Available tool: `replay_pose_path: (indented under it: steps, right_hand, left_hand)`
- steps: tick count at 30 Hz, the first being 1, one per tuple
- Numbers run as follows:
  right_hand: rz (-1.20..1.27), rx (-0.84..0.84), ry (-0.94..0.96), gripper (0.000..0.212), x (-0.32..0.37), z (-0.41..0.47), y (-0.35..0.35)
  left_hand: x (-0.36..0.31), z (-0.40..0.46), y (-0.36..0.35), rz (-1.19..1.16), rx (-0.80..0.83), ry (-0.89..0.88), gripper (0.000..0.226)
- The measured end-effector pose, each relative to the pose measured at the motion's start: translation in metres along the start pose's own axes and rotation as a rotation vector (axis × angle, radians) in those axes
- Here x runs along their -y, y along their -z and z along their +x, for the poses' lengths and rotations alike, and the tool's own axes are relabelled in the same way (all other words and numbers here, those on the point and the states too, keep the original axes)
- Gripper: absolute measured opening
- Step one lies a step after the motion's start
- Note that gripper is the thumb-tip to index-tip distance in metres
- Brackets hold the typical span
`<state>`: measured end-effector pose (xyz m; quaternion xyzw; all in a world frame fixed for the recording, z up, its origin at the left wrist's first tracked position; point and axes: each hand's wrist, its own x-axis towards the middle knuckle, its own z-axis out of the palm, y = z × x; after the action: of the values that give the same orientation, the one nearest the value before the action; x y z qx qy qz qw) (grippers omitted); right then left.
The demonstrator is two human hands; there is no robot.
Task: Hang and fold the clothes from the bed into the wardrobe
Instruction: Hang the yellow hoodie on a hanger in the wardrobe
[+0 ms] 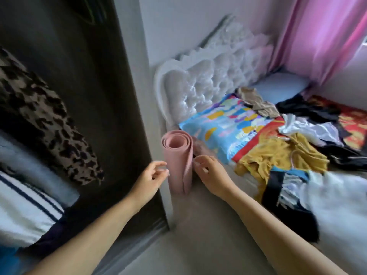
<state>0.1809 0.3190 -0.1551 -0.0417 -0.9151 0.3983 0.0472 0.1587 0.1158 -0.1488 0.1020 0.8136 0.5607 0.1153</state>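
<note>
Leftmost, the open wardrobe (65, 120) shows a leopard-print garment (45, 124) hanging above a white piece with dark stripes (25, 205). Both forearms reach forward from the bottom of the view, converging on a rolled pink mat (178, 163) that stands upright on the floor between the wardrobe's side panel and the bed (248, 175). The left hand (153, 175) sits at the mat's left side, wrist bent slightly, fingers loosely curled with the tips at or just touching the roll; it clasps nothing. The right hand (210, 173) mirrors it on the mat's right edge, back of the hand up, fingers loosely bent, their tips right by the mat's outer flap; whether they actually pinch the flap cannot be told through the blur. Further right, a white tufted headboard (208, 86) backs a bright blue patterned pillow (224, 128). The clothes lie heaped across the bed: a mustard-yellow garment (278, 155) nearest the pillow, a silvery white one (309, 130) beyond it, black pieces (309, 110) behind, and a white bundle (337, 199) at the near right. Pink curtains (321, 36) hang at the far right.
</note>
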Motion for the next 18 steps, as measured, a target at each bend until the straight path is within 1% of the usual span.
replay_pose_path:
  steps: [3, 5, 12, 16, 18]
  right_hand:
    - [0.015, -0.081, -0.159, 0.025, -0.066, -0.026, 0.038]
    - [0.024, -0.127, -0.261, 0.026, -0.11, -0.044, 0.068]
    - [0.041, -0.14, -0.477, 0.028, -0.24, -0.086, 0.172]
    - [0.051, -0.158, -0.549, 0.028, -0.287, -0.096, 0.211]
    - [0.046, -0.157, -0.572, 0.028, -0.309, -0.096, 0.226]
  left_hand:
    - [-0.014, 0.027, -0.069, 0.058, 0.199, -0.013, 0.015]
    - [-0.028, 0.045, -0.122, 0.083, 0.28, -0.058, 0.015]
    - [-0.07, 0.091, -0.3, 0.089, 0.483, -0.091, 0.013]
    - [-0.086, 0.108, -0.372, 0.1, 0.579, -0.098, 0.018]
    - [-0.09, 0.121, -0.4, 0.119, 0.605, -0.115, 0.016]
